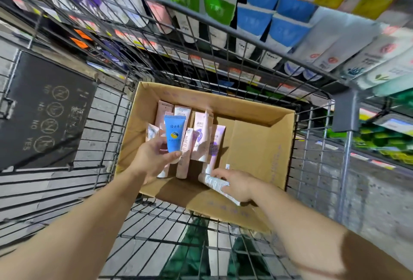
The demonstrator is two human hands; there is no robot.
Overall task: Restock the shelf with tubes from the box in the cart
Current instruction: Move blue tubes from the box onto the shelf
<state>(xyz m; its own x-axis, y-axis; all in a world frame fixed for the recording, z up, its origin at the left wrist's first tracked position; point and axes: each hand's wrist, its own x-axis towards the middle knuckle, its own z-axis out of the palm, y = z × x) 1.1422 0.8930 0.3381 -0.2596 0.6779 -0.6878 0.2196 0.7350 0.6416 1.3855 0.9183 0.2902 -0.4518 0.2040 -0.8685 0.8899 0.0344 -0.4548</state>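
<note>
Head view: my left hand [154, 156] pinches a blue tube [175, 133] above the box [257, 145]. My right hand [237, 184] grips a white tube [215, 183] beside it.

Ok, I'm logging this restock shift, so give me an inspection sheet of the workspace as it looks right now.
Surface: wire cart holding an open cardboard box.
Job's things: blue tube held up over the box; white tube near the box's front edge; pink and lilac tubes lying inside the box.
Clutter: black sign on the cart's left side.
Grippers: left hand pinches the blue tube; right hand grips the white tube.
Cables: nothing seen.
Surroundings: shelf of green, blue, white and yellow tubes beyond the cart; grey tiled floor.
</note>
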